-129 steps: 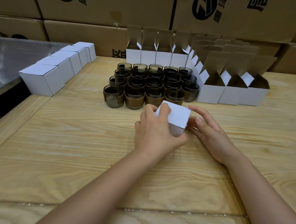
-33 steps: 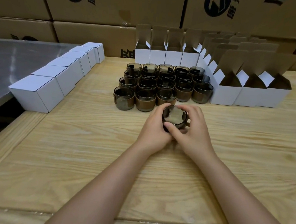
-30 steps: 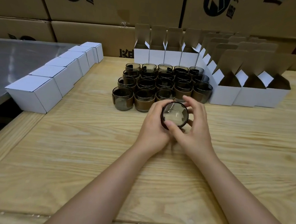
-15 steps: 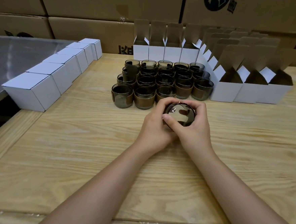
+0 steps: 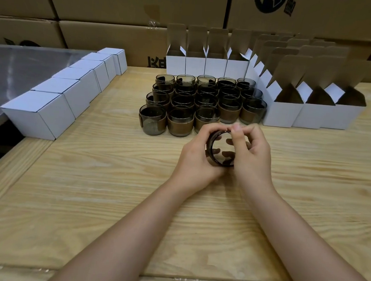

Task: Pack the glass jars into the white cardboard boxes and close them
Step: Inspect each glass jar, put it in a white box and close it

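Glass jar [image 5: 220, 151] tipped, mouth toward camera, gripped by curled fingers [image 5: 250, 131] of left hand [image 5: 195, 156] and right hand [image 5: 255, 158], over desk [image 5: 88, 199], just before remaining jars [image 5: 204, 102]. Risk: smooth glass slipping, striking neighbours.

Dim, warm light, soft shadows — edges bowed (wide-angle)

Glass jar [image 5: 221, 150] held, tipped on its side.
I see left hand [image 5: 195, 158] and right hand [image 5: 255, 158] curled round it over the wooden table [image 5: 89, 177], one round end facing me, just before the jar cluster [image 5: 179, 122].
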`<state>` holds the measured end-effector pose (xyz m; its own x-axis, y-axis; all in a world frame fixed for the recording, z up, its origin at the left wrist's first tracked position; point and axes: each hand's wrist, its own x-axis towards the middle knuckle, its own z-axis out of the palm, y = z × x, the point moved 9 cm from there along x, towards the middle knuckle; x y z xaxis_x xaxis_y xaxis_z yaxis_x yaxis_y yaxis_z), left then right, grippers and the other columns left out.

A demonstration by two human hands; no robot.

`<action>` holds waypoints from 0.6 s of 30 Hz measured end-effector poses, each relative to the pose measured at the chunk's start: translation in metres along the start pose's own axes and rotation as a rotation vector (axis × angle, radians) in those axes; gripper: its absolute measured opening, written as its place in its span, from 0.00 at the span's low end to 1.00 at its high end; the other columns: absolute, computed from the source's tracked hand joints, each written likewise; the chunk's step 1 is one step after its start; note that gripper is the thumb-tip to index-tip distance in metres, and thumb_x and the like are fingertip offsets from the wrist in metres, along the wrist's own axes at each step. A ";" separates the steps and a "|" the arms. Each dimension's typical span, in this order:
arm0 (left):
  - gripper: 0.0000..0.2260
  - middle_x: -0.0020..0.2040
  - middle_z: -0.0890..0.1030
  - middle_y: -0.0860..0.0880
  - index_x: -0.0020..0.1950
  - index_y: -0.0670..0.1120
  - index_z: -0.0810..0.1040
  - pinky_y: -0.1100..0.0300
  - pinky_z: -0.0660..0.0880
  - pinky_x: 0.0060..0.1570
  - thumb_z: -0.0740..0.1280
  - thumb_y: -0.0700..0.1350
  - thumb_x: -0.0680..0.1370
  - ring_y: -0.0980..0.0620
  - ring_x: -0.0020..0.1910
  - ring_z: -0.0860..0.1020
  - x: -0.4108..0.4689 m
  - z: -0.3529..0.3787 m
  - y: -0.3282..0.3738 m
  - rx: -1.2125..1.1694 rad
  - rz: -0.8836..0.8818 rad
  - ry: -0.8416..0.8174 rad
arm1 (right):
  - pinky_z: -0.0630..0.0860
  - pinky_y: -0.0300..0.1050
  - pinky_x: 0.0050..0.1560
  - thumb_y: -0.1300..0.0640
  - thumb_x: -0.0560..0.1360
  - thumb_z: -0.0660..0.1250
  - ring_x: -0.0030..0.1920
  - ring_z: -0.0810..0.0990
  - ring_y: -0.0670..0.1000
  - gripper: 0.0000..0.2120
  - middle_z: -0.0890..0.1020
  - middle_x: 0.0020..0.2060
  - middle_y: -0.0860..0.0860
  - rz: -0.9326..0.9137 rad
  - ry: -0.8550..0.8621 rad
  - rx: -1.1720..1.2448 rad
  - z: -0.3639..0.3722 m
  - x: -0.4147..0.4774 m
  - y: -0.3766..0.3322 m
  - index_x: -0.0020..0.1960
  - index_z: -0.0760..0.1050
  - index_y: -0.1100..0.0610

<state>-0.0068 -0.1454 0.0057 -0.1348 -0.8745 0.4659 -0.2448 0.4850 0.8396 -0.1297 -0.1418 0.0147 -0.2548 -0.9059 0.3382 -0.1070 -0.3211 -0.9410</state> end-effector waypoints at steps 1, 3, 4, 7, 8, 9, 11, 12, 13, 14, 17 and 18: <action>0.31 0.58 0.78 0.61 0.62 0.55 0.72 0.63 0.74 0.58 0.78 0.37 0.64 0.62 0.58 0.77 0.000 -0.002 0.000 -0.011 0.004 0.010 | 0.78 0.40 0.39 0.51 0.80 0.62 0.39 0.81 0.38 0.09 0.82 0.37 0.39 0.008 -0.020 0.031 0.001 0.000 0.000 0.41 0.73 0.49; 0.32 0.59 0.78 0.58 0.63 0.50 0.72 0.57 0.75 0.59 0.79 0.37 0.63 0.60 0.59 0.77 0.001 -0.005 -0.001 -0.039 0.003 0.034 | 0.80 0.44 0.41 0.53 0.81 0.60 0.40 0.81 0.41 0.10 0.82 0.38 0.42 0.038 -0.064 0.100 0.004 0.001 0.002 0.43 0.75 0.50; 0.32 0.59 0.78 0.57 0.63 0.50 0.72 0.55 0.76 0.60 0.80 0.37 0.62 0.59 0.59 0.77 0.001 -0.006 -0.001 -0.055 -0.001 0.045 | 0.81 0.49 0.45 0.54 0.81 0.60 0.43 0.82 0.45 0.10 0.82 0.40 0.44 0.054 -0.089 0.133 0.006 0.001 0.003 0.44 0.77 0.50; 0.33 0.56 0.77 0.62 0.61 0.53 0.72 0.54 0.77 0.57 0.81 0.37 0.62 0.59 0.57 0.77 0.003 -0.010 -0.005 -0.099 -0.032 0.072 | 0.79 0.53 0.52 0.56 0.82 0.58 0.52 0.82 0.53 0.11 0.83 0.49 0.51 0.095 -0.185 0.245 0.012 0.002 0.006 0.50 0.80 0.50; 0.33 0.55 0.77 0.64 0.60 0.55 0.72 0.56 0.78 0.55 0.81 0.37 0.62 0.59 0.56 0.78 0.003 -0.011 -0.007 -0.108 -0.044 0.081 | 0.79 0.50 0.53 0.58 0.82 0.58 0.53 0.82 0.52 0.12 0.84 0.50 0.51 0.102 -0.228 0.276 0.014 0.003 0.006 0.53 0.80 0.52; 0.33 0.54 0.77 0.64 0.60 0.56 0.72 0.59 0.78 0.54 0.81 0.38 0.61 0.60 0.55 0.78 0.004 -0.012 -0.008 -0.117 -0.055 0.089 | 0.78 0.48 0.53 0.59 0.82 0.57 0.55 0.81 0.51 0.12 0.84 0.51 0.51 0.103 -0.276 0.299 0.016 0.003 0.006 0.56 0.79 0.53; 0.33 0.54 0.78 0.64 0.60 0.56 0.72 0.61 0.77 0.53 0.81 0.39 0.61 0.60 0.53 0.79 0.004 -0.014 -0.011 -0.131 -0.069 0.105 | 0.78 0.44 0.55 0.61 0.80 0.57 0.56 0.81 0.50 0.13 0.84 0.52 0.50 0.091 -0.371 0.339 0.019 0.003 0.005 0.61 0.76 0.55; 0.33 0.53 0.78 0.64 0.59 0.56 0.72 0.61 0.77 0.53 0.81 0.38 0.61 0.61 0.52 0.79 0.004 -0.014 -0.011 -0.135 -0.075 0.109 | 0.78 0.43 0.56 0.61 0.79 0.58 0.57 0.81 0.49 0.14 0.84 0.53 0.49 0.082 -0.410 0.358 0.020 0.003 0.004 0.62 0.75 0.55; 0.33 0.52 0.78 0.65 0.59 0.57 0.72 0.61 0.77 0.53 0.81 0.38 0.61 0.61 0.52 0.79 0.004 -0.015 -0.012 -0.136 -0.080 0.112 | 0.77 0.43 0.57 0.61 0.77 0.60 0.58 0.80 0.49 0.16 0.84 0.54 0.48 0.074 -0.441 0.369 0.020 0.002 0.004 0.63 0.74 0.56; 0.33 0.51 0.79 0.66 0.58 0.58 0.72 0.62 0.77 0.52 0.82 0.38 0.61 0.61 0.51 0.80 0.004 -0.015 -0.013 -0.138 -0.087 0.114 | 0.77 0.43 0.59 0.61 0.76 0.62 0.59 0.80 0.49 0.17 0.83 0.55 0.47 0.066 -0.470 0.366 0.021 0.002 0.003 0.64 0.73 0.55; 0.32 0.50 0.80 0.65 0.58 0.60 0.71 0.64 0.77 0.50 0.82 0.41 0.60 0.61 0.50 0.80 0.004 -0.016 -0.015 -0.149 -0.106 0.128 | 0.73 0.49 0.65 0.63 0.73 0.67 0.64 0.76 0.50 0.23 0.81 0.59 0.46 0.032 -0.530 0.296 0.023 0.000 0.004 0.66 0.71 0.52; 0.32 0.50 0.80 0.65 0.57 0.60 0.71 0.66 0.76 0.49 0.81 0.43 0.60 0.62 0.50 0.80 0.004 -0.016 -0.014 -0.143 -0.109 0.135 | 0.72 0.50 0.66 0.64 0.72 0.68 0.65 0.75 0.50 0.24 0.80 0.60 0.45 0.016 -0.531 0.269 0.024 0.000 0.004 0.66 0.70 0.51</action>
<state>0.0117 -0.1559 0.0001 0.0168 -0.9182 0.3957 -0.1108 0.3916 0.9134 -0.1075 -0.1497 0.0105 0.2689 -0.9029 0.3354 0.1578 -0.3022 -0.9401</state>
